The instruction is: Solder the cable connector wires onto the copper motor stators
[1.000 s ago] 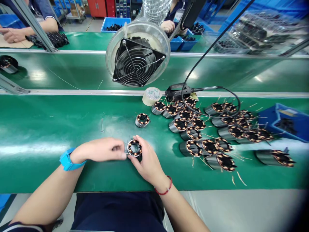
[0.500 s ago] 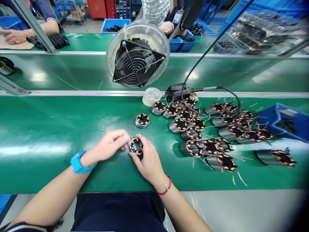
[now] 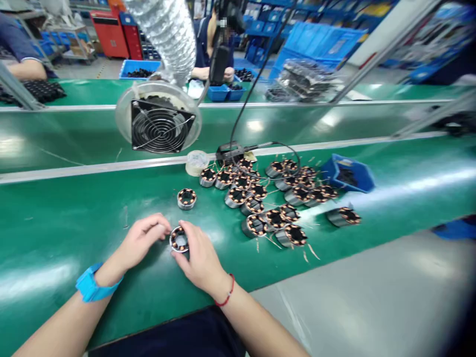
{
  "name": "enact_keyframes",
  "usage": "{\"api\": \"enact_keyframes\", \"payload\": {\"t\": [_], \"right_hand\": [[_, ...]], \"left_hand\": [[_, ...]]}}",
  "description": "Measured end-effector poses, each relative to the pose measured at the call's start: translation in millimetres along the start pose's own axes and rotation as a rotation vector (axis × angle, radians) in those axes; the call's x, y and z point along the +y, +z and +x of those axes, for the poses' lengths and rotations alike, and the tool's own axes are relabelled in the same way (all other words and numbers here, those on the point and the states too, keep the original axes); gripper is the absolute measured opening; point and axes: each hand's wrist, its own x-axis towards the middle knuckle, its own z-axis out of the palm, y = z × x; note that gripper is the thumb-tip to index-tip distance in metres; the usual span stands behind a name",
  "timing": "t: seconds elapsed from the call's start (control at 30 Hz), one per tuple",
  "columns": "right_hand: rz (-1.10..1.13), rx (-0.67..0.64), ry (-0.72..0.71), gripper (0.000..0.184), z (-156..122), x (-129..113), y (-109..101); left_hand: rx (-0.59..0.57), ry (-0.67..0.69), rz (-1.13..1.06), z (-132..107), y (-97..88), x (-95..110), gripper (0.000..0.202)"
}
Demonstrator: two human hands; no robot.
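My right hand (image 3: 201,258) is wrapped round the side of a motor stator (image 3: 176,247), a metal ring with copper windings and black inserts, on the green bench. Just left of that ring is my left hand (image 3: 141,242), its fingers curled in and thumb drawn to the forefinger; anything between the fingertips is hidden. A second stator (image 3: 186,205) stands alone a little farther back. To the right, several more stators (image 3: 256,226) stand in close groups, many with loose copper wire ends sticking out.
A black fan (image 3: 162,130) on a clear hood hangs over the bench's back. Behind the stators are a tape roll (image 3: 197,163) and a black device (image 3: 226,153) with a cable. A blue bin (image 3: 359,184) holds dark parts at right. Co-workers' arms show across the bench.
The camera view has swung to the right, so the bench appears tilted and shifted left. My right hand keeps its hold on the stator; my left hand remains curled beside it.
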Motion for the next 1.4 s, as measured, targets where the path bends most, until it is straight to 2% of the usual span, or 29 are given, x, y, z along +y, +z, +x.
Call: {"api": "enact_keyframes", "payload": {"t": [0.07,0.2,0.3,0.47,0.53,0.63,0.7,0.8,0.93,1.0,1.1,1.2,1.4], "right_hand": [[0.009,-0.011,0.009,0.066,1.0,-1.9,-1.5],[0.013,-0.017,-0.004,0.070,1.5,-3.9,-2.6],[-0.008,-0.015,-0.003,0.071,0.6,-3.6,-1.4],[-0.016,-0.011,0.007,0.069,2.2,-1.0,0.1],[0.001,-0.025,-0.023,0.068,2.8,-1.1,-0.8],[0.046,-0.043,-0.082,0.065,2.1,-0.4,-1.8],[0.043,-0.013,-0.073,0.064,1.3,3.2,-0.4],[0.016,0.048,-0.009,0.062,0.2,10.7,3.7],[0.009,0.070,-0.008,0.063,-1.6,13.5,5.0],[-0.005,0.074,-0.012,0.062,-1.9,12.6,3.9],[-0.027,0.077,-0.009,0.060,-2.1,12.0,2.9],[-0.042,0.077,-0.020,0.060,-2.3,13.3,3.4],[-0.059,0.107,-0.063,0.060,-2.4,16.0,4.5]], "left_hand": [[0.058,-0.104,-0.035,7.4,4.8,-2.9,0.040],[0.033,-0.207,0.080,17.1,12.0,-2.8,0.043],[0.007,-0.259,0.071,15.3,3.1,-1.8,0.042],[-0.145,-0.423,-0.102,10.9,-14.5,-6.9,0.039],[-0.146,-0.415,-0.224,11.1,-10.1,-7.2,0.040],[-0.083,-0.364,-0.428,13.5,3.2,-5.0,0.039],[-0.061,-0.373,-0.467,15.5,7.9,-3.9,0.038],[-0.079,-0.343,-0.352,13.4,5.8,-1.6,0.039],[-0.215,-0.270,-0.130,4.8,1.4,2.5,0.041],[-0.239,-0.247,-0.083,3.0,1.4,1.9,0.038],[-0.217,-0.225,-0.085,2.9,2.5,0.9,0.033],[-0.234,-0.185,-0.103,2.2,5.4,3.9,0.037],[-0.102,-0.194,0.012,0.1,7.1,5.3,0.027]]}}
